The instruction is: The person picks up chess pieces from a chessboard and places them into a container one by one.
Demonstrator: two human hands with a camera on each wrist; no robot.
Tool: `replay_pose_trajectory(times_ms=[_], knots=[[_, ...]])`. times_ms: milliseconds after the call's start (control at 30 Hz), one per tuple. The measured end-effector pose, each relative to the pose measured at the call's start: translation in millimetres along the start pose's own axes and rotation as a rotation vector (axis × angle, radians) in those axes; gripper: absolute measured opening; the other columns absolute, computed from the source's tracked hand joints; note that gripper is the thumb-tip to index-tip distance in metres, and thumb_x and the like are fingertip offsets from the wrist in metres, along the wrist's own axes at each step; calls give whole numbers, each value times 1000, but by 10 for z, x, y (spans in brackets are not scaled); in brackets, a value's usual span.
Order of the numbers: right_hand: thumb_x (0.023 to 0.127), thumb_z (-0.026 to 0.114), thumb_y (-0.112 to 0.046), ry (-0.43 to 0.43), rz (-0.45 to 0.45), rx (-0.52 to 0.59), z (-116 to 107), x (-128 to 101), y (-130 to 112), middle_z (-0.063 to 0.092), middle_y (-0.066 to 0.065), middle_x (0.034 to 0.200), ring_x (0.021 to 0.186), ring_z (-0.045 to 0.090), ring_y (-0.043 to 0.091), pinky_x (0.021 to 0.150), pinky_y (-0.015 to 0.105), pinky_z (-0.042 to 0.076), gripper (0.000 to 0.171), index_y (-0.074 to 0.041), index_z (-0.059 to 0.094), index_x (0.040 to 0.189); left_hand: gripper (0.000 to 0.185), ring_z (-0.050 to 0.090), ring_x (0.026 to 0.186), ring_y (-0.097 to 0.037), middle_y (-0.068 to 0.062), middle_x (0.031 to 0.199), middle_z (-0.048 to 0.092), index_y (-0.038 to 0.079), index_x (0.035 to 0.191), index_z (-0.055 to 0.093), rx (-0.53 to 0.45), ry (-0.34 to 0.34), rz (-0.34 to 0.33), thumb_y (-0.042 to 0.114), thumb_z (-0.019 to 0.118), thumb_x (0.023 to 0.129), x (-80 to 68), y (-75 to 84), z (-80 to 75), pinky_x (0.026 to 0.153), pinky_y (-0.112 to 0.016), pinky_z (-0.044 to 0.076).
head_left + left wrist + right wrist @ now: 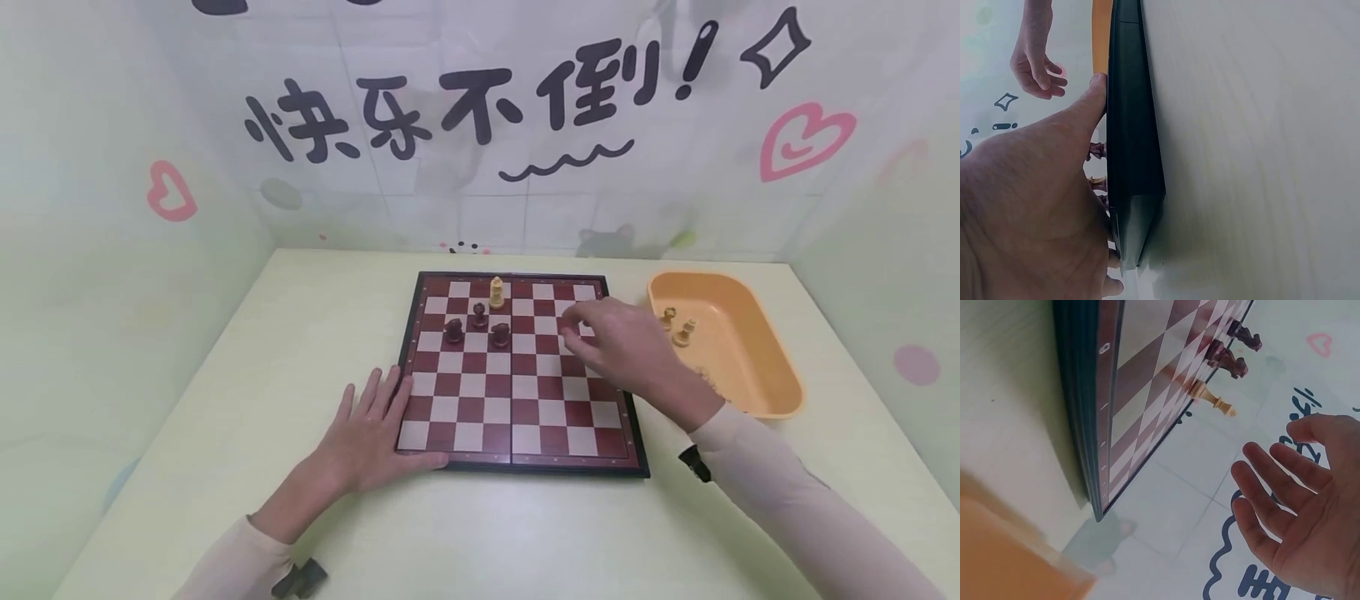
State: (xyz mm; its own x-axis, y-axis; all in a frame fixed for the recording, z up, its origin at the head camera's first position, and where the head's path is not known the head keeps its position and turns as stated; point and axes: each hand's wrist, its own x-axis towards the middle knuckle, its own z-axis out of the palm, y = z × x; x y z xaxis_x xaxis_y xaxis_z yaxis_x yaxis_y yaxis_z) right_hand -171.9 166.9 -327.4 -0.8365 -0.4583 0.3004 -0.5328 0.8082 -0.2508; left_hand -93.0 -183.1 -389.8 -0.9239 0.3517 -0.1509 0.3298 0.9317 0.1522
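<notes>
While left hand (375, 429) lies flat at board (517, 450) edge, right hand (618, 342) hovers mid-frame, fingers loose, empty. Four pieces on board; two in tray (772, 367).

Chessboard (517, 375) at table (225, 417) centre. Four chess pieces on board's far left part: king (497, 292) rearmost, three pieces (477, 327) just before it. Tray (757, 367) right of board, two pieces (677, 327) in it. Left hand (371, 433) flat at board's near-left corner; right hand (626, 346) above board's right side.
</notes>
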Motion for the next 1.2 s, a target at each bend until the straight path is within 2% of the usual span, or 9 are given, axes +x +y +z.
replay_pose_trajectory(times_ms=[133,267,567,733,900,1200], knots=[[97,65,-23,13,-42,-37,35,63,-24,74,7,97,84,66,23,67,38,55,20,-7,74,104,124,8,151,-46,-25,165,14,-4,159,23,-17,4,-4,89,46,81,-14,15,7,117,-65,6],[97,64,-26,-1,-62,-86,65,106,-63,74,8,104,92,69,26,74,41,57,25,-6,74,108,123,8,151,-46,-25,165,14,-4,159,24,-30,17,-3,88,48,81,-16,23,31,117,-65,6],[97,65,-26,-70,-130,-63,185,282,-190,72,8,115,100,69,24,78,40,58,31,-7,73,120,127,4,152,-45,-25,166,12,-3,160,20,-25,17,-25,93,42,79,-115,-87,67,117,-65,3],[97,67,-29,-130,-113,-79,227,357,-219,70,9,124,109,66,26,85,41,57,38,-8,69,129,129,4,151,-45,-24,166,11,-3,160,20,-9,16,-13,95,38,78,-63,-131,124,117,-66,3],[99,65,-33,-173,-77,-68,272,418,-221,67,12,130,112,65,28,84,42,57,46,-10,63,139,129,4,151,-45,-24,166,10,-3,160,20,-12,10,-11,95,39,77,-21,-119,156,117,-66,3],[98,67,-34,-210,-6,-70,358,493,-154,67,11,129,113,64,26,78,40,58,46,-10,63,138,129,4,152,-45,-23,167,9,-2,160,19,-8,11,12,95,38,78,47,-50,125,117,-65,3]])
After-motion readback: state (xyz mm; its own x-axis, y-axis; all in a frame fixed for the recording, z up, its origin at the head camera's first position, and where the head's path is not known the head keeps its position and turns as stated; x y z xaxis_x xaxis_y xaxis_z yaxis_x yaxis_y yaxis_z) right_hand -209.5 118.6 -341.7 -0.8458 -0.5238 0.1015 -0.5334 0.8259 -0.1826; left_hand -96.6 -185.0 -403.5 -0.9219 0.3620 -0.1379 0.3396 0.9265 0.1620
